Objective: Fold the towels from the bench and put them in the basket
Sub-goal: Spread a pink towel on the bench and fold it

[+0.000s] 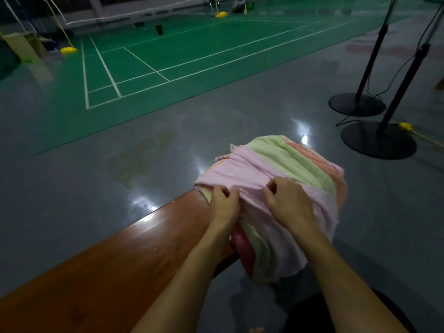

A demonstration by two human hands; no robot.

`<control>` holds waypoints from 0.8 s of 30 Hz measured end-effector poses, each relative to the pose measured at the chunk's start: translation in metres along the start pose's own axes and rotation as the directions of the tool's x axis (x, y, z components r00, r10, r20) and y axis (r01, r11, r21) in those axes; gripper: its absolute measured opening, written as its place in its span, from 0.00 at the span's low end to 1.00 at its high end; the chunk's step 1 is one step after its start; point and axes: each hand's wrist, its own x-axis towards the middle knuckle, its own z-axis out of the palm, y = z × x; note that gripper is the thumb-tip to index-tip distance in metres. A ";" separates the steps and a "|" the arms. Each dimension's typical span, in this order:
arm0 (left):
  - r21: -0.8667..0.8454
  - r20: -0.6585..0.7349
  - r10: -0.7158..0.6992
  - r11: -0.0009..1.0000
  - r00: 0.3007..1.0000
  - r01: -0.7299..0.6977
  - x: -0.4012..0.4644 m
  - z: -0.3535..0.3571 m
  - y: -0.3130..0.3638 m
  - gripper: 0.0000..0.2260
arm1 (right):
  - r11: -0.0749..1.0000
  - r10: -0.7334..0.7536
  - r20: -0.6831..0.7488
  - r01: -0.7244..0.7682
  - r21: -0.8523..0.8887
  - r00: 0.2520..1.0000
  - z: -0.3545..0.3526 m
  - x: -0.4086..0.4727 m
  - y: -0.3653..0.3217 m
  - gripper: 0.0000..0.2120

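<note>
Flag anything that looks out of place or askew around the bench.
The heap of pink, pale green and orange towels sits crumpled at the end of the brown wooden bench, part drooping over its edge. Both hands, left and right, pinch the pink top layer. No basket is in view.

1. An indoor badminton hall was shown: a green court [182, 51] marked with white lines lay at the far side.
2. A net [125, 16] on yellow-based posts [69, 50] was strung across it.
3. A glossy grey floor [96, 164] and a wooden bench [115, 260] were seen nearer.
</note>
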 end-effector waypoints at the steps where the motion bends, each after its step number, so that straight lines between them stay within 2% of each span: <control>1: -0.056 -0.024 -0.003 0.998 1.000 0.002 -0.004 -0.005 -0.002 0.13 | 0.997 -0.044 0.000 0.044 0.058 0.999 0.001 -0.001 -0.003 0.08; 5: -0.378 -0.105 -0.045 0.926 0.993 0.002 -0.018 -0.038 -0.004 0.08 | 0.936 -0.251 0.021 0.237 0.262 0.968 0.015 -0.006 -0.018 0.08; 7: -0.457 -0.174 -0.031 0.888 0.984 -0.053 -0.027 -0.062 -0.004 0.09 | 0.885 -0.352 0.045 0.317 0.341 0.935 0.024 -0.011 -0.028 0.09; 11: -0.294 -0.318 0.129 0.929 0.939 -0.227 -0.050 -0.123 -0.013 0.11 | 0.793 -0.522 0.130 0.423 0.438 0.843 0.044 -0.028 -0.058 0.16; 13: -0.213 -0.355 0.170 0.943 0.919 -0.257 -0.066 -0.156 -0.020 0.09 | 0.790 -0.590 0.188 0.515 0.332 0.785 0.062 -0.038 -0.078 0.19; 16: -0.131 -0.360 0.198 0.957 0.912 -0.259 -0.088 -0.213 -0.041 0.12 | 0.788 -0.608 0.339 0.598 0.148 0.718 0.097 -0.064 -0.115 0.20; 18: -0.046 -0.376 0.196 0.972 0.906 -0.229 -0.102 -0.258 -0.063 0.12 | 0.765 -0.594 0.435 0.643 0.045 0.676 0.121 -0.086 -0.136 0.18; 19: 0.002 -0.398 0.188 0.979 0.898 -0.204 -0.109 -0.280 -0.076 0.12 | 0.744 -0.582 0.493 0.668 0.002 0.647 0.131 -0.098 -0.144 0.21; 22: 0.114 -0.477 0.118 0.991 0.871 -0.072 -0.133 -0.340 -0.118 0.11 | 0.668 -0.563 0.648 0.744 -0.008 0.513 0.151 -0.126 -0.163 0.36; 24: 0.165 -0.511 0.053 0.985 0.858 0.038 -0.148 -0.369 -0.141 0.10 | 0.620 -0.606 0.651 0.784 0.026 0.458 0.162 -0.138 -0.174 0.42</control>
